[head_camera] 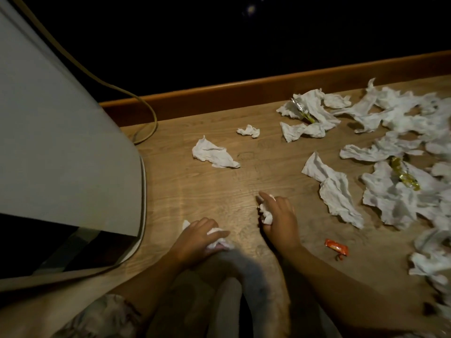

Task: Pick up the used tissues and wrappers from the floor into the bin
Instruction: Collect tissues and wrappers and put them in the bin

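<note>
My left hand (199, 236) is closed around a crumpled white tissue (216, 231) just above the wooden floor. My right hand (280, 217) grips another small tissue wad (267, 213) a little to the right. Loose tissues lie ahead: one (212, 153) at centre, a small ball (249, 131) behind it, and a long one (334, 191) right of my right hand. Several more are heaped at the right (400, 118). A gold wrapper (402, 173) and a silver-gold one (302, 109) lie among them. An orange wrapper (336, 247) sits near my right forearm. No bin is recognisable.
A large white appliance or box (61, 142) stands on the left, its rounded base edge (142, 191) close to my left hand. A tan cable (146, 108) loops behind it. A wooden skirting (244, 91) bounds the floor at the back, dark beyond.
</note>
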